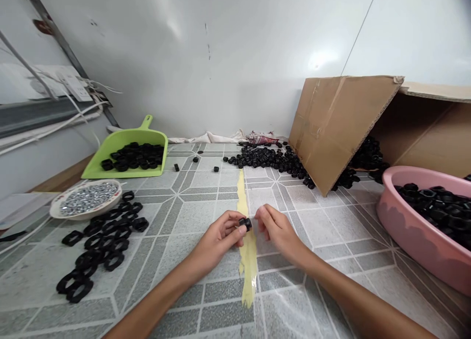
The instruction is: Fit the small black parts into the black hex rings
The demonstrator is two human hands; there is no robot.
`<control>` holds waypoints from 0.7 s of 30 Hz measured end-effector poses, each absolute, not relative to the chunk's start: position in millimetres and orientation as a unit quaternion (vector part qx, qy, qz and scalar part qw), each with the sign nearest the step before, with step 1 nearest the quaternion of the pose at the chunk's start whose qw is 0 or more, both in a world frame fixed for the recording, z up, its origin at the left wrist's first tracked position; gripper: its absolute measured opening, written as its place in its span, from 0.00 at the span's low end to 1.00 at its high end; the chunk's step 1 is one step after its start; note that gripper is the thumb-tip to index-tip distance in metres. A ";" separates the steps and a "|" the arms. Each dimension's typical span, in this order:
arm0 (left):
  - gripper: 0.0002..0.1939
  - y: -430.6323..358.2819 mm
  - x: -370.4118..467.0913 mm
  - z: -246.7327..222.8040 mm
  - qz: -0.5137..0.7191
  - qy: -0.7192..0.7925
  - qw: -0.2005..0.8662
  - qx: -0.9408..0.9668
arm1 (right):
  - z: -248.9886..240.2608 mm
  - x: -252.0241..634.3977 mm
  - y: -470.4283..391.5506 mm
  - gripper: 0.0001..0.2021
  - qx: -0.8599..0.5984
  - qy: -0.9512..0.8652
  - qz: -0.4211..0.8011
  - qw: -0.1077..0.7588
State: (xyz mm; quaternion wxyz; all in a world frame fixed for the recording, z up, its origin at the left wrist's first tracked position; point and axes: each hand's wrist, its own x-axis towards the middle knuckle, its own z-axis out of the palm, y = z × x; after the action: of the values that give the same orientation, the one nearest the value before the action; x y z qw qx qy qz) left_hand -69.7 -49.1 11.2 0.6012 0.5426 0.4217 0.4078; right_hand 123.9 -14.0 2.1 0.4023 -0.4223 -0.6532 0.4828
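Note:
Pinched between thumb and fingers of my left hand (230, 231) is a small black ring-shaped plastic part (245, 224). Just to its right, my right hand (274, 226) is closed with its fingertips together, apart from the part; whatever they hold, if anything, is hidden. Both hands are above a yellow strip (248, 265) on the tiled-pattern surface. To the left lie several loose black rings (106, 242), beside a plate (117, 201) heaped with small shiny metal pieces (88, 199).
A green dustpan (151, 173) holds black parts at the back left. More black parts (263, 156) spread along the back wall. A tilted cardboard box (331, 118) and a pink basin (412, 231) of black parts stand right. White cables (77, 114) run along the left.

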 end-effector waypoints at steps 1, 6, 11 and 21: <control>0.17 -47.8 -71.2 11.1 0.411 0.421 0.605 0.537 | 4.4 124.6 -11.8 0.17 -0.397 -0.648 0.511 0.401; 0.17 -46.7 -72.7 10.1 0.402 0.412 0.603 0.552 | 11.9 129.0 -7.3 0.11 -0.357 -0.711 0.489 0.358; 0.19 -46.1 -72.4 5.8 0.405 0.421 0.598 0.548 | 13.7 131.1 -8.4 0.18 -0.416 -0.719 0.428 0.356; 0.19 -47.3 -70.5 2.3 0.384 0.434 0.578 0.574 | 14.3 126.7 -15.6 0.14 -0.382 -0.706 0.496 0.329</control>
State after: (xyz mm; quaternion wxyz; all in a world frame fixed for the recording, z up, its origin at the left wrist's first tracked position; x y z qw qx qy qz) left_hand -70.5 -47.3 2.3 0.5782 0.5739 0.4345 0.3841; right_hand 126.7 -15.6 14.3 0.3295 -0.3821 -0.7064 0.4964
